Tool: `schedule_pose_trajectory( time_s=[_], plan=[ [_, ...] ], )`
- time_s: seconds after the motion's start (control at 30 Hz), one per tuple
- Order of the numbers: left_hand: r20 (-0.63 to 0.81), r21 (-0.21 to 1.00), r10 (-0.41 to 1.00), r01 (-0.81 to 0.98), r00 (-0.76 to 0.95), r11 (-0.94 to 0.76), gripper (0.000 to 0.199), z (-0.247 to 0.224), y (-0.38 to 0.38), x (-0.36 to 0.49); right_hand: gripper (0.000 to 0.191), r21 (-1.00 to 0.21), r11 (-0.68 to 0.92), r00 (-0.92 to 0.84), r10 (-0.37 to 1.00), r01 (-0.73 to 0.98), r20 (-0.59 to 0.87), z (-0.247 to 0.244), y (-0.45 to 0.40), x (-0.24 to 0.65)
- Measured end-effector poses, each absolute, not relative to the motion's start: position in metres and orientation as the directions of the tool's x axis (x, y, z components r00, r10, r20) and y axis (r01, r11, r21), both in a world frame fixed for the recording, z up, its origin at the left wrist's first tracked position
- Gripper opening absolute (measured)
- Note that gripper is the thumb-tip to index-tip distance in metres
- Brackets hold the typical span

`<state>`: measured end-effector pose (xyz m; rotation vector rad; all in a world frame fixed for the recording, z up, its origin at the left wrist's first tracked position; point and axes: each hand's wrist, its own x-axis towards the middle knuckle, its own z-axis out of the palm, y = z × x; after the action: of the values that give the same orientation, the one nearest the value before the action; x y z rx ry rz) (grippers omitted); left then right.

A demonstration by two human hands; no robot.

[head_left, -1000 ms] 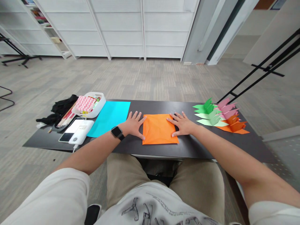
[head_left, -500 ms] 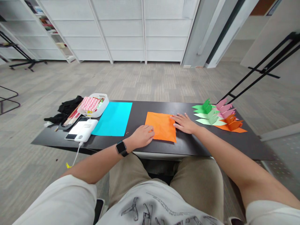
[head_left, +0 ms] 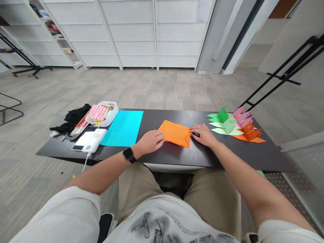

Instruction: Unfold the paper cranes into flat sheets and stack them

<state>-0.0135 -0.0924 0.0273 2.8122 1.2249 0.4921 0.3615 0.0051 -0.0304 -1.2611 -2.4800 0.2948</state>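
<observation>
An orange folded paper (head_left: pixel 176 133) is tilted between my two hands over the dark table, its front edge raised above a shadow. My left hand (head_left: pixel 152 141), with a black watch on the wrist, pinches its left edge with curled fingers. At the paper's right edge, my right hand (head_left: pixel 204 135) grips the edge between thumb and fingers. A large sheet of cyan paper (head_left: pixel 124 128) lies flat to the left of my left hand.
Folded paper shapes stand at the right: green (head_left: pixel 222 115), pale green (head_left: pixel 227 127), pink (head_left: pixel 243 117) and orange (head_left: pixel 251 134). At the left are a white basket (head_left: pixel 114 113), a white power bank (head_left: pixel 95 140), a phone (head_left: pixel 80 140) and black cloth (head_left: pixel 76 114).
The orange paper has turned slightly and its front edge has lifted from the table. My left hand has moved up and a little left; my right hand has closed on the right edge.
</observation>
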Motion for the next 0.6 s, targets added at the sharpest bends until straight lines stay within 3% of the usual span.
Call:
schedule_pose_trajectory(
  time_s=[0.07,0.2,0.33,0.47,0.53,0.6],
  plan=[
    [0.329,0.263,0.786,0.748,0.524,-0.609,0.019,0.050,-0.091,-0.017,0.021,-0.438,0.573,-0.509,0.819,0.693,0.266,-0.024,-0.001,0.362],
    [0.386,0.444,0.871,0.766,0.305,-0.465,0.018,0.104,-0.083,-0.028,0.026,-0.697,0.508,-0.399,0.854,0.506,0.333,0.004,-0.024,0.360],
    [0.400,0.500,0.897,0.774,0.190,-0.388,0.019,0.126,-0.052,-0.038,0.036,-0.806,0.423,-0.434,0.870,0.414,0.233,0.030,-0.038,0.351],
    [0.244,0.456,0.953,0.846,0.179,-0.276,0.017,0.092,-0.001,-0.037,0.036,-0.766,0.330,-0.381,0.917,0.551,0.122,0.022,-0.031,0.335],
    [0.104,0.383,0.977,0.899,0.188,-0.214,0.016,0.066,0.015,-0.031,0.029,-0.646,0.261,-0.318,0.948,0.718,0.029,0.008,-0.027,0.326],
    [0.101,0.350,0.979,0.915,0.177,-0.202,0.020,0.043,0.017,-0.021,0.027,-0.493,0.213,-0.268,0.962,0.843,-0.043,-0.004,-0.028,0.319]
  ],
)
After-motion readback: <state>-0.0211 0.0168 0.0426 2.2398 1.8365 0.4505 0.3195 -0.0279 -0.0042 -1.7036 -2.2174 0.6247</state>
